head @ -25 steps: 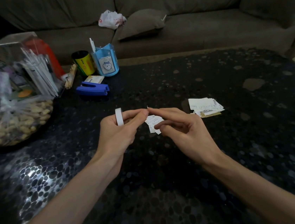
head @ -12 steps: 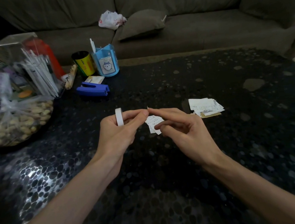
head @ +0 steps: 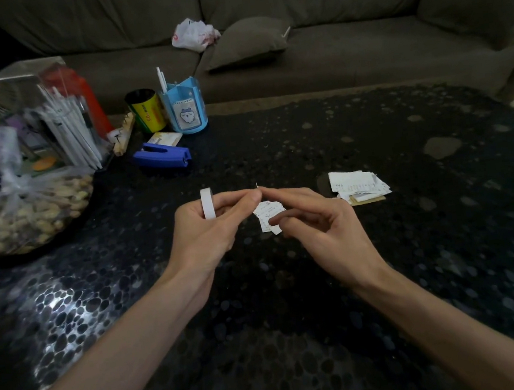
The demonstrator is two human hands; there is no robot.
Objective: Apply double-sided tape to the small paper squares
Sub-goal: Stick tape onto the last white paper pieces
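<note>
As fingers pinch them, paper squares (printed) overlap.

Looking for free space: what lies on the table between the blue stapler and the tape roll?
Nothing: in the head view, the dark pebbled table is bare between the blue stapler and the tape roll.

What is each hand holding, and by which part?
The left hand grips the tape roll by its rim. The right hand pinches the paper squares at their right edge. Both seem to pinch the tape's loose end.
</note>
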